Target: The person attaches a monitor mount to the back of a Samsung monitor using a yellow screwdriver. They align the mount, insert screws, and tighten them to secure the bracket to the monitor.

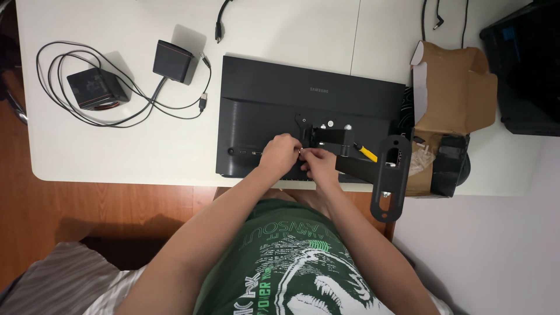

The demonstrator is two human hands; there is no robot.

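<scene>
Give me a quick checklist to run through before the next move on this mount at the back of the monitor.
1. Monitor lying face down, flat on the white table: ok.
2. Black mount arm resting on the monitor's back, its far end past the table edge: ok, but watch the overhang.
3. Left hand and right hand both at the mount plate, fingers pinched together over a small part: ok.
4. Whether that part is seated: cannot tell, the fingers hide it.
5. Yellow-handled tool lying beside the right hand: ok.
6. Open cardboard box at the table's right: ok.
</scene>
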